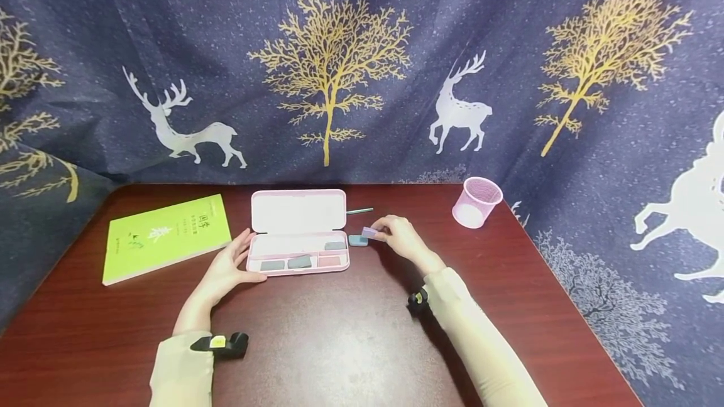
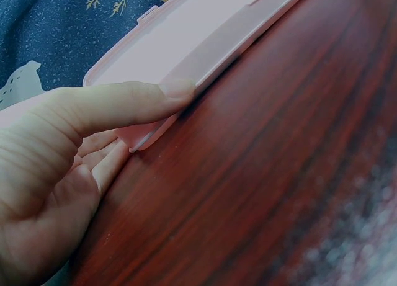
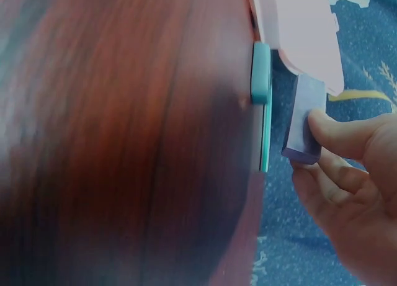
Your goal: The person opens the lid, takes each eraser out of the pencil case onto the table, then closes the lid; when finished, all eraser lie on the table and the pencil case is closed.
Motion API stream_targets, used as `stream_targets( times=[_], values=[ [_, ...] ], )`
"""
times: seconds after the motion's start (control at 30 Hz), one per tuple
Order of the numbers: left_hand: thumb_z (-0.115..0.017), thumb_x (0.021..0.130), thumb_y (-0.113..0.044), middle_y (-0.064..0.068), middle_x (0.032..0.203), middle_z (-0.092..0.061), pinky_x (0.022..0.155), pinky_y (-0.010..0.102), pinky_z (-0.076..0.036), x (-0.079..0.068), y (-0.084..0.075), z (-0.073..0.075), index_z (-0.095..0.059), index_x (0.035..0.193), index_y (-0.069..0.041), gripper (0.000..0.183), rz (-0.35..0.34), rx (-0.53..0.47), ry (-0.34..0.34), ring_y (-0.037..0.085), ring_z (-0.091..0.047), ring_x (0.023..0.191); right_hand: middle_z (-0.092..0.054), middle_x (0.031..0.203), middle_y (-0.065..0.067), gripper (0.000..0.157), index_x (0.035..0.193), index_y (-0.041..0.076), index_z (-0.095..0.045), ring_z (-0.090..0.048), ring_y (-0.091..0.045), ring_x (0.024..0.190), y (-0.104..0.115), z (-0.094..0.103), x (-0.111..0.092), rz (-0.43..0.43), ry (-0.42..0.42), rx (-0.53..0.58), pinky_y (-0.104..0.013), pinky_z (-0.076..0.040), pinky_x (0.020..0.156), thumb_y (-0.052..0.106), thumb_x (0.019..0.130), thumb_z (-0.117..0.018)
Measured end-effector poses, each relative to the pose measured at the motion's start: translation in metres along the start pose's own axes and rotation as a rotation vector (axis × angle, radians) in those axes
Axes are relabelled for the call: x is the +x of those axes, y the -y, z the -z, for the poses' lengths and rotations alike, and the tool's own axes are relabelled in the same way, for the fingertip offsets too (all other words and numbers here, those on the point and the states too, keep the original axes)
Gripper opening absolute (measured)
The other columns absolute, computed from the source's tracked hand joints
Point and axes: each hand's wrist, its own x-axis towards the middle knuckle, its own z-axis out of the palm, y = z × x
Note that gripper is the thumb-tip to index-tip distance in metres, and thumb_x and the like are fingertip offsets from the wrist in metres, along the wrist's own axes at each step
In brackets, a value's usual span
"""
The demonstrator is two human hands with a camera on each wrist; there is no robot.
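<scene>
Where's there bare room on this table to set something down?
Widest: the table between the left sleeve and right sleeve, in front of the case. Also free: in front of the cup and the book. Crowded: the case's right end, with the blue block, stick and right hand holding the purple block.

Your pink case (image 1: 298,238) lies open near the counter's far edge (image 1: 407,184), the oblong purple block (image 3: 304,115) raised beside it.

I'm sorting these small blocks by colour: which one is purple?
The purple block pinched in the right hand, the only block held. The teal block lies beside the open case; three greyish blocks and one pink block lie inside.
</scene>
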Motion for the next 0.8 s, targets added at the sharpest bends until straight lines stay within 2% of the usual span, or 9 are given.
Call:
stream_targets(
  times=[0.1,0.23,0.47,0.8],
  values=[
    [-0.087,0.072,-0.013,0.024,0.16,-0.02,0.113,0.046,-0.033,0.0,0.0,0.0,-0.008,0.156,-0.002,0.116,0.0,-0.002,-0.003,0.043,-0.027,0.145,-0.07,0.085,-0.007,0.012,0.095,0.004,-0.073,-0.061,-0.018,0.076,-0.008,0.002,-0.002,0.017,0.017,0.03,-0.036,-0.054,0.073,0.01,0.085,-0.072],
    [-0.087,0.071,-0.014,0.023,0.16,-0.02,0.113,0.046,-0.032,0.001,0.003,0.0,-0.008,0.156,-0.001,0.117,-0.001,0.003,-0.003,0.043,-0.027,0.145,-0.071,0.083,-0.004,0.009,0.093,0.005,-0.073,-0.061,-0.014,0.074,-0.015,0.006,-0.004,0.035,0.03,0.056,-0.031,-0.054,0.07,0.009,0.085,-0.071],
    [-0.088,0.07,-0.016,0.023,0.161,-0.02,0.112,0.045,-0.033,0.002,0.006,0.001,-0.009,0.156,-0.001,0.118,0.002,0.009,-0.001,0.042,-0.027,0.146,-0.073,0.088,-0.01,0.011,0.096,0.002,-0.07,-0.067,-0.019,0.08,-0.023,0.007,-0.004,-0.039,0.074,0.053,-0.035,-0.057,0.076,0.005,0.086,-0.071],
    [-0.088,0.07,-0.016,0.023,0.161,-0.019,0.112,0.045,-0.033,0.002,0.005,0.001,-0.008,0.156,-0.001,0.119,0.003,0.005,0.002,0.042,-0.026,0.146,-0.072,0.087,-0.009,0.004,0.09,0.004,-0.068,-0.065,-0.017,0.081,-0.021,0.009,-0.002,-0.06,0.115,0.04,-0.033,-0.056,0.078,0.005,0.087,-0.069]
  ],
)
